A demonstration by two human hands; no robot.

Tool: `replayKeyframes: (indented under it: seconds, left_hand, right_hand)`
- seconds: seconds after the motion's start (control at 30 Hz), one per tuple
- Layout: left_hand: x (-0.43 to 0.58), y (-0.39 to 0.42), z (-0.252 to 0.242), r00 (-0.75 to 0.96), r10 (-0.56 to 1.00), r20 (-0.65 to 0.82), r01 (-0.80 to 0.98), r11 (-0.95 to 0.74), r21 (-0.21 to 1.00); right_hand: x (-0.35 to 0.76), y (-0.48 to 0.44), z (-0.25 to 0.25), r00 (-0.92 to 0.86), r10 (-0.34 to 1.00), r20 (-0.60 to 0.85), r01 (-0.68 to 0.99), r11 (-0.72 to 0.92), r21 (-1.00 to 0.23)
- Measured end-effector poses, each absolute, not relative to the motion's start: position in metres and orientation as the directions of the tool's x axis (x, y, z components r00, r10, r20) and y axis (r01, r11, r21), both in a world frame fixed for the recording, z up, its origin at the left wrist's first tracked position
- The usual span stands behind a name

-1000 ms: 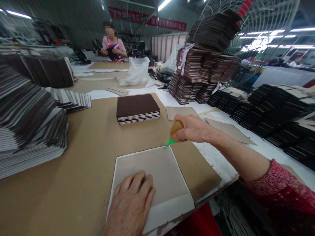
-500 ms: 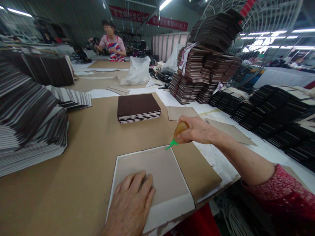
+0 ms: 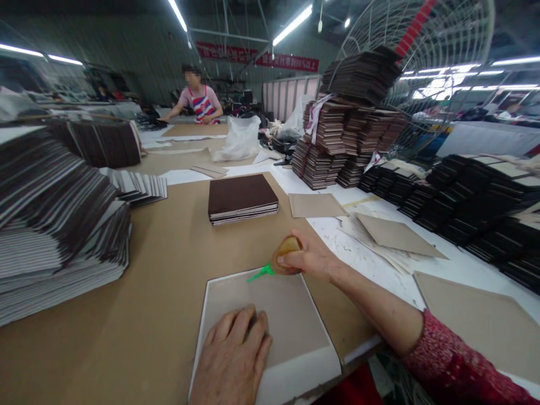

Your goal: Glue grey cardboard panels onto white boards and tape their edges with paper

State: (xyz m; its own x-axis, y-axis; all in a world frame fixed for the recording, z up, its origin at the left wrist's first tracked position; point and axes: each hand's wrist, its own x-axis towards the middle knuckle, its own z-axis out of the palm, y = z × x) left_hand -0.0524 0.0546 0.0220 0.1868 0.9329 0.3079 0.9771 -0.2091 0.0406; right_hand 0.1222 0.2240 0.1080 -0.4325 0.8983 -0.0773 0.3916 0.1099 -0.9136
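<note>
A squeeze bottle (image 3: 286,255) of amber colour with a green nozzle is gripped in my right hand (image 3: 310,256). Its nozzle points down and left, with the tip over the far edge of a beige panel (image 3: 287,315). White borders run along the panel's edges, and it lies flat at the table's near side. On its left part rests my left hand (image 3: 232,354), palm down, fingers slightly spread and holding nothing. Beyond the panel sits a short stack of dark brown boards (image 3: 242,197).
Tall piles of dark-edged panels (image 3: 63,214) rise at the left. Bundled brown stacks (image 3: 329,135) and black stacks (image 3: 476,208) stand at the right, near loose beige panels (image 3: 396,236). A person (image 3: 200,101) in an apron is at a far table.
My right hand has moved left with the bottle, taking the nozzle from the panel's far right corner to mid far edge. My left hand stays on the panel. The view has shifted slightly.
</note>
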Motion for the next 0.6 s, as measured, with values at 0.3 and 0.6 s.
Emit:
replayKeyframes:
  seconds: [0.3, 0.6]
  left_hand:
    - [-0.067, 0.06, 0.006, 0.331, 0.844, 0.423, 0.944, -0.292, -0.155]
    - [-0.067, 0.065, -0.001, 0.344, 0.837, 0.426, 0.938, -0.288, -0.191]
  right_hand:
    - [0.151, 0.249, 0.087, -0.195, 0.969, -0.152, -0.301, -0.207, -0.931]
    - [0.166, 0.263, 0.076, -0.179, 0.979, -0.102, -0.343, -0.159, -0.926]
